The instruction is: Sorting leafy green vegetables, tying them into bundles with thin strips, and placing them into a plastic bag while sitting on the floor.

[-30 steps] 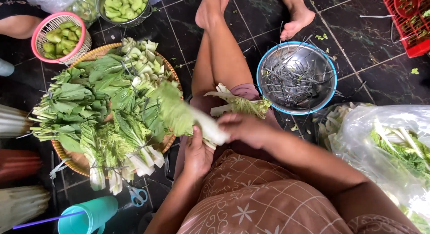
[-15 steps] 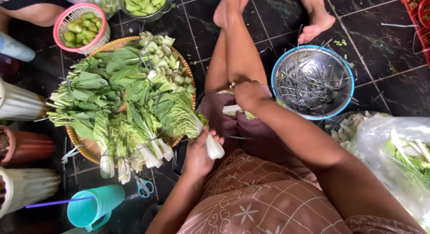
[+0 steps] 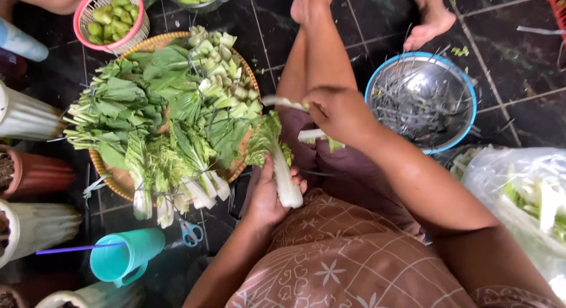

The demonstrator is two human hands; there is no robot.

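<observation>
We log: left hand (image 3: 268,196) gripping white-stalked leafy green cabbage (image 3: 277,160); right hand (image 3: 339,113) pinching torn pale leaf pieces (image 3: 312,135) beside round woven basket (image 3: 121,181).

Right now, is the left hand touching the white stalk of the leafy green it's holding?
Touching. The head view shows the left hand wrapped around the white stalk, fingers curled against its base with no gap.

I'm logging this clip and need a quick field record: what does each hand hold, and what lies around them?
left hand: grips a leafy green stalk by its white stem
right hand: pinches a torn leaf piece
left side: woven tray piled with greens
right side: metal bowl, plastic bag
floor: scissors, teal cup, pink basket
</observation>
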